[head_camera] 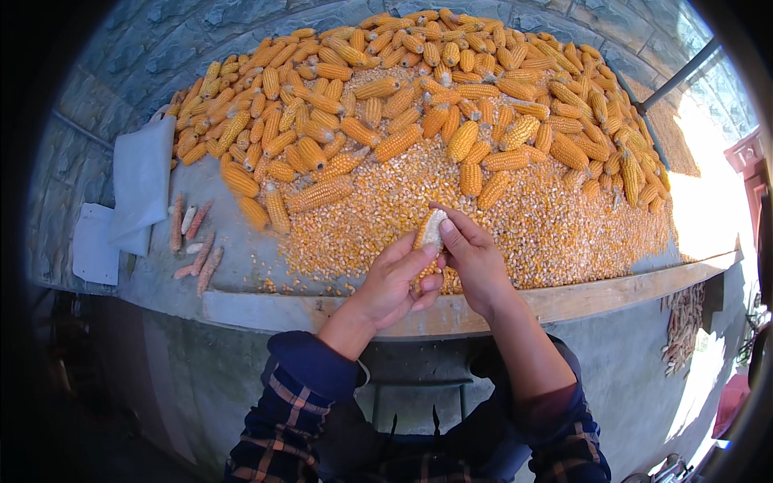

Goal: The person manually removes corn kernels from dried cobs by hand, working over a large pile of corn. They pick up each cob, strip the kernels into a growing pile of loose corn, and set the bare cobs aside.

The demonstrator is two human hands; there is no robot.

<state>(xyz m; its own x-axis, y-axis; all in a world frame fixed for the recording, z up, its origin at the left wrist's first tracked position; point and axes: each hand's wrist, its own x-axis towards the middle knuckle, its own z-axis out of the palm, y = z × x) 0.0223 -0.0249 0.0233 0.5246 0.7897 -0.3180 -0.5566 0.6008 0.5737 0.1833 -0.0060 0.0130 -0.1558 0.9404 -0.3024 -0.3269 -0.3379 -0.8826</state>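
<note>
Between my two hands is a partly shelled corn cob, its bare whitish side facing up and yellow kernels still on its left edge and lower end. My left hand grips the lower part, thumb lying across it. On the upper right side, my right hand holds the cob with its thumb pressed to the bare patch. Loose corn kernels spread in a thick layer below and beyond both hands. Behind them rises a large heap of unshelled dried corn ears.
A wooden board edges the near side of the concrete slab. Several stripped cobs lie at left, near a pale sheet. A stone-block wall stands behind. More cobs are piled on the floor at right.
</note>
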